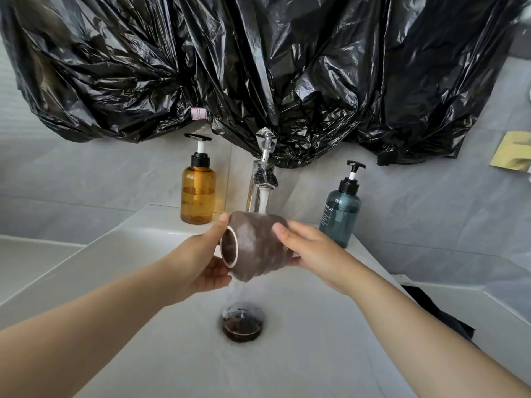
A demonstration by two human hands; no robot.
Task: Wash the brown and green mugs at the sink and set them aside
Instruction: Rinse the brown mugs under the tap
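Both hands hold the brown glazed ceramic mug (255, 248) sideways, the left hand (201, 262) curled around its rim and the right hand (313, 254) clasping its base. A chrome faucet (260, 191) stands just above the grip, a round metal drain (242, 320) below.

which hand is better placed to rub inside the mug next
Probably left: the mug opens toward the left hand, thumb by its rim; the right hand holds the base end.

brown mug (255, 248), amber bottle (197, 196), teal bottle (342, 216), blk plastic (258, 67)
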